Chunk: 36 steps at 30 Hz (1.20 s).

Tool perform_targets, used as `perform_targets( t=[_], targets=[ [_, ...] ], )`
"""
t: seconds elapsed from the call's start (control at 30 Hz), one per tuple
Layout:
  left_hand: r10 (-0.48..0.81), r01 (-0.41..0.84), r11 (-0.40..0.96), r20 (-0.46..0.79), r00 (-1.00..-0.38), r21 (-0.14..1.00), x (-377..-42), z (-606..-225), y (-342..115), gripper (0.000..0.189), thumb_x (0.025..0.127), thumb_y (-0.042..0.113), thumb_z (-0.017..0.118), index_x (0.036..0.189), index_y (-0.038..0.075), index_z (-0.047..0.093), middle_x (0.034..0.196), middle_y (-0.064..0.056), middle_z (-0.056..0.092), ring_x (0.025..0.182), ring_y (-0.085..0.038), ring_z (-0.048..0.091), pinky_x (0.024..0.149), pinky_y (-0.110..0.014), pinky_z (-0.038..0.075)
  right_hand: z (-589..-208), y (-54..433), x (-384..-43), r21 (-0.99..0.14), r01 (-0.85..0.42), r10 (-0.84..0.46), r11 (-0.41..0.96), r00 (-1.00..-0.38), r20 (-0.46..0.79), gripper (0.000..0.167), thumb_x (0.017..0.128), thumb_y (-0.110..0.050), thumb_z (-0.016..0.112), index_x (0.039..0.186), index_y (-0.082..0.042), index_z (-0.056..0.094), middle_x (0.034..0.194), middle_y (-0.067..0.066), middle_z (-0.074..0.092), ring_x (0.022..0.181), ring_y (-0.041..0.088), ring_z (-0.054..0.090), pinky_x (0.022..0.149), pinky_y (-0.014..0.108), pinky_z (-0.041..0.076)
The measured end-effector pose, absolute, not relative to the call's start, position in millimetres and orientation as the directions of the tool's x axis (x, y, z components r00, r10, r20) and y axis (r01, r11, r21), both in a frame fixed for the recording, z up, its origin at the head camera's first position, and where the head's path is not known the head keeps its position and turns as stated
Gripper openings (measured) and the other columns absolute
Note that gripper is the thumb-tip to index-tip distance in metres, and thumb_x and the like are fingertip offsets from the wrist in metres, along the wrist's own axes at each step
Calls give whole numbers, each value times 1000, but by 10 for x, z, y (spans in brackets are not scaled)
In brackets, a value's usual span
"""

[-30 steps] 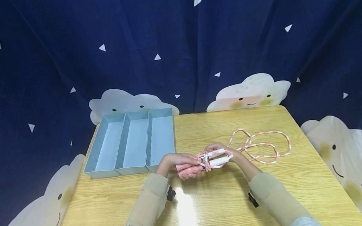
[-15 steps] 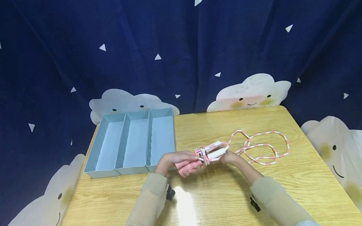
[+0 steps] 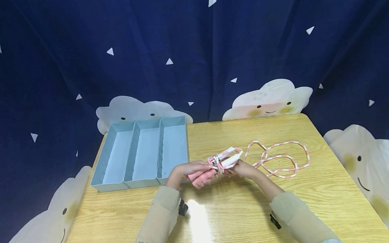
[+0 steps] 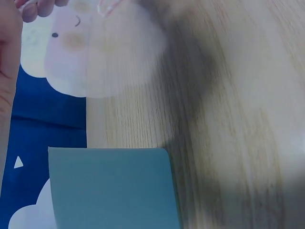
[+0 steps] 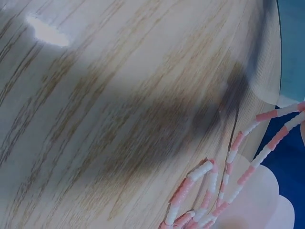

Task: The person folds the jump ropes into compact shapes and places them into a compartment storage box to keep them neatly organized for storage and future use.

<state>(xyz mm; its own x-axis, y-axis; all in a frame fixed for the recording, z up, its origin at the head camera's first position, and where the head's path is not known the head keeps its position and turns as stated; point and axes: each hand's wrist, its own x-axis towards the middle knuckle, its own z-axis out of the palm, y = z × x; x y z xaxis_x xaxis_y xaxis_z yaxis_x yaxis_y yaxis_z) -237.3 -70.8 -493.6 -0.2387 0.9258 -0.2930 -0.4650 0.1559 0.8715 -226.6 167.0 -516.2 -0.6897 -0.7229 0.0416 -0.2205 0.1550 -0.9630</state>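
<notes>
A beaded skipping rope in pink and white has its two handles (image 3: 204, 177) side by side above the table, with a turn of rope wound round their middle. My left hand (image 3: 192, 169) grips the pink ends of the handles, thumb on top. At the white ends, my right hand (image 3: 245, 169) holds the rope, its fingers partly hidden beneath the handles. The loose rope (image 3: 285, 155) lies in loops to the right. In the right wrist view, two strands (image 5: 245, 174) rise toward the hand at the right edge. Only some left fingers (image 4: 45, 7) show in the left wrist view.
A light blue tray (image 3: 158, 149) with three long compartments stands at the table's back left, close to my left hand. The wooden table (image 3: 240, 215) ends at a dark blue curtain (image 3: 189, 43) with white clouds and triangles.
My right hand has come from behind the handles to below their white ends. The handles have tilted, white ends going up and away. The loose loops have been pulled slightly left.
</notes>
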Motion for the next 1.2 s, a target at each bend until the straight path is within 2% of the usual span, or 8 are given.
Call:
perform_targets(
  t=[0.1,0.27,0.33,0.57,0.87,0.97,1.03,1.2],
  targets=[
    [924,-460,132,-277,-264,878,-2374,-4942,-702,38,99,28,27,104,-4,47,65,-5,52,43,-8,44,41,-21,38,-5137,1662,-2254,-967,-182,-706,181,-708,1,25,96,2,32,77,13,45,64,25,46,57,16,44,56,26,41],
    [916,-452,106,-264,-302,886,-2380,-4955,-696,32,99,28,29,97,6,53,65,-5,51,44,-8,45,41,-21,39,-5155,1685,-2254,-964,-171,-687,205,-727,-17,26,98,-4,32,81,9,47,66,14,50,59,11,45,55,25,41],
    [916,-453,103,-262,-304,885,-2383,-4961,-696,31,98,27,29,97,5,52,65,-5,50,44,-8,44,42,-21,39,-5153,1693,-2253,-962,-175,-689,209,-725,-18,26,98,-6,32,83,8,47,67,13,51,59,10,46,55,25,40],
    [918,-443,89,-246,-312,892,-2384,-4970,-694,34,99,28,27,102,4,49,65,-4,50,44,-7,44,42,-20,39,-5164,1719,-2254,-965,-172,-712,198,-702,-21,27,99,-7,31,90,10,49,72,21,53,60,15,50,63,27,45],
    [904,-452,52,-235,-358,890,-2387,-4965,-700,31,98,27,30,102,3,49,65,-4,51,44,-7,45,42,-21,40,-5171,1767,-2236,-970,-112,-734,217,-674,-86,40,102,-18,25,92,14,47,75,6,50,63,11,48,62,36,46],
    [903,-454,45,-231,-362,890,-2389,-4965,-693,31,98,27,31,102,4,50,65,-3,51,44,-7,45,42,-21,40,-5178,1787,-2239,-965,-127,-736,230,-671,-87,42,102,-19,24,94,17,46,75,8,50,63,10,48,61,39,45],
    [898,-450,39,-229,-375,892,-2384,-4963,-692,30,98,28,31,101,6,51,64,-2,52,44,-7,45,42,-21,40,-5146,1791,-2228,-960,-142,-736,242,-671,-86,40,102,-16,23,94,16,46,74,15,50,63,14,48,62,39,44],
    [887,-451,26,-229,-401,892,-2379,-4963,-689,35,98,31,35,105,-1,47,65,-3,51,44,-7,45,42,-21,40,-5125,1798,-2222,-955,-155,-739,254,-668,-88,39,102,-18,22,97,13,46,75,25,49,63,18,47,63,36,44]
  ],
)
